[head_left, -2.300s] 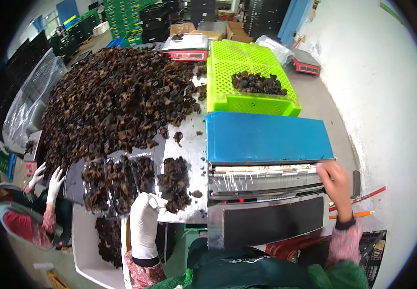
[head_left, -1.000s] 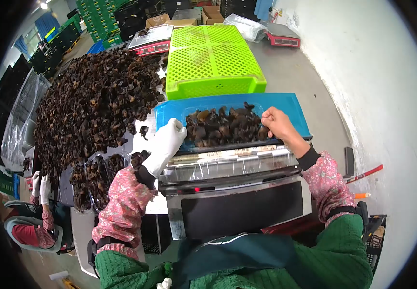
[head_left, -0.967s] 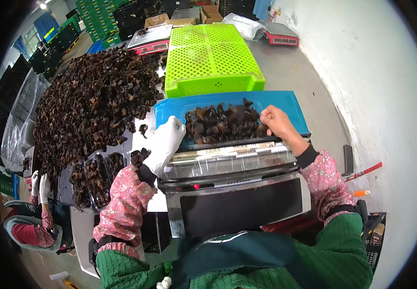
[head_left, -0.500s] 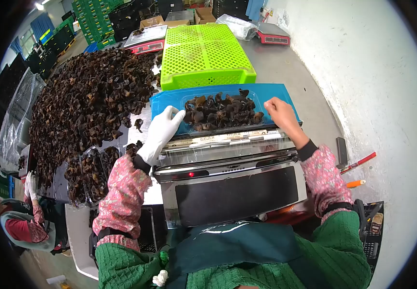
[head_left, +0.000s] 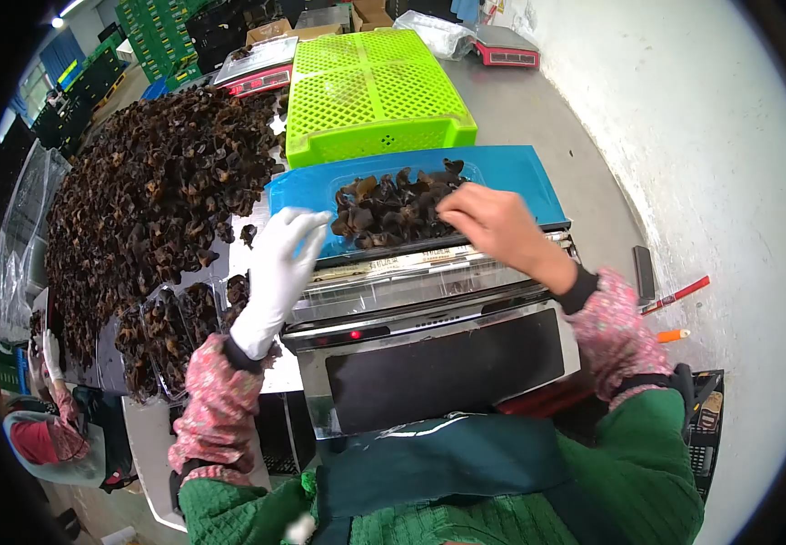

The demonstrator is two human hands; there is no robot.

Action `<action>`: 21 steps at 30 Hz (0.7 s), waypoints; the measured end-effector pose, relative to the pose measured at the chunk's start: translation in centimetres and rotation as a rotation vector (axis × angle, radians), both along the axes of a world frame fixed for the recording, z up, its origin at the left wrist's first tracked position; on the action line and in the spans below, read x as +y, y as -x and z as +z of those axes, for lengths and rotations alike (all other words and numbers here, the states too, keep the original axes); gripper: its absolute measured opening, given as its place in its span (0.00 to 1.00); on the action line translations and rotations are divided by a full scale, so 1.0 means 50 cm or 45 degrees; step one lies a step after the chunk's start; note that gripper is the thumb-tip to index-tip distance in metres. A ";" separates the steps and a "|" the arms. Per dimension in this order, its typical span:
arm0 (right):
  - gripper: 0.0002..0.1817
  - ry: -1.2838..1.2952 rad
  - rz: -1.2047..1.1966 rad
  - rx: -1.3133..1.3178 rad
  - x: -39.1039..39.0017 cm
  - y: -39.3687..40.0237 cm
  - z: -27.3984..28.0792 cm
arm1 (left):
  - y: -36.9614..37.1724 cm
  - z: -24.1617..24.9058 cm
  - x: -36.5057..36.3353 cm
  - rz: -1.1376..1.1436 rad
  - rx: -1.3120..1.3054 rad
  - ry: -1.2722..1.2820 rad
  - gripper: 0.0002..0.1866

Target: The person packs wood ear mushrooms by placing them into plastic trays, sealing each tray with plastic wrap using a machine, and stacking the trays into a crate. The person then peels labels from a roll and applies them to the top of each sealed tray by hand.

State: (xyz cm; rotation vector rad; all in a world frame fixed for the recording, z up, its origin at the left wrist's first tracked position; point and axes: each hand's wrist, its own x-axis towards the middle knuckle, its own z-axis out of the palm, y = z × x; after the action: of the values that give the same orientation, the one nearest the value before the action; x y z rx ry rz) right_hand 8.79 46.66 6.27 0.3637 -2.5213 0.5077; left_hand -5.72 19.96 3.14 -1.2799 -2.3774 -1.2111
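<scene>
Hands [head_left: 488,222] over mushroom tray [head_left: 393,204] — apart

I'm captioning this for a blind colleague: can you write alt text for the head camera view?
A person's gloved left hand and bare right hand hover at a clear tray of dark mushrooms on a wrapping machine's blue top. A large mushroom pile lies left, a green crate behind.

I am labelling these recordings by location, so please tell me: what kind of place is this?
Most likely a food packing workshop. A large heap of dark dried fungus covers the long table, a clear tray of fungus sits on a film-wrapping machine, and weighing scales and stacked crates stand behind.
</scene>
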 end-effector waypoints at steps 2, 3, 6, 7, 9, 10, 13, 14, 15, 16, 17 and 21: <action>0.06 -0.035 -0.045 -0.054 -0.022 0.050 -0.029 | -0.001 0.006 0.050 -0.036 0.408 0.007 0.17; 0.06 -0.088 -0.083 -0.085 -0.023 0.070 -0.045 | 0.000 0.007 0.071 -0.120 0.364 0.055 0.20; 0.06 -0.199 -0.059 -0.191 -0.019 0.099 -0.053 | -0.004 -0.026 0.109 -0.237 0.190 0.335 0.25; 0.06 -0.219 -0.030 -0.234 -0.018 0.103 -0.054 | -0.007 -0.035 0.115 -0.196 0.225 0.335 0.25; 0.07 -0.264 -0.005 -0.297 -0.016 0.112 -0.053 | -0.009 -0.043 0.119 -0.154 0.265 0.337 0.25; 0.07 -0.289 -0.009 -0.316 -0.014 0.116 -0.053 | -0.010 -0.042 0.118 -0.155 0.271 0.338 0.25; 0.08 -0.395 -0.045 -0.422 -0.013 0.124 -0.042 | -0.008 -0.050 0.117 -0.168 0.263 0.324 0.25; 0.09 -0.437 -0.059 -0.461 -0.015 0.128 -0.035 | -0.006 -0.052 0.117 -0.171 0.258 0.316 0.25; 0.09 -0.443 -0.059 -0.499 -0.017 0.132 -0.029 | -0.006 -0.052 0.117 -0.172 0.261 0.322 0.25; 0.10 -0.449 -0.058 -0.535 -0.018 0.136 -0.023 | -0.006 -0.051 0.117 -0.172 0.266 0.328 0.25; 0.10 -0.457 -0.057 -0.572 -0.019 0.140 -0.018 | -0.007 -0.050 0.116 -0.171 0.270 0.333 0.25; 0.10 -0.504 -0.076 -0.697 -0.022 0.153 -0.005 | -0.007 -0.049 0.117 -0.166 0.245 0.335 0.25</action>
State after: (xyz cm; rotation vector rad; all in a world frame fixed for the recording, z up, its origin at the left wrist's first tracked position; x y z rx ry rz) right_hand 1.16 45.56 6.04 0.3222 -3.1607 0.0772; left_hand -5.36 25.83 0.71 -1.5730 -2.4016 -0.7796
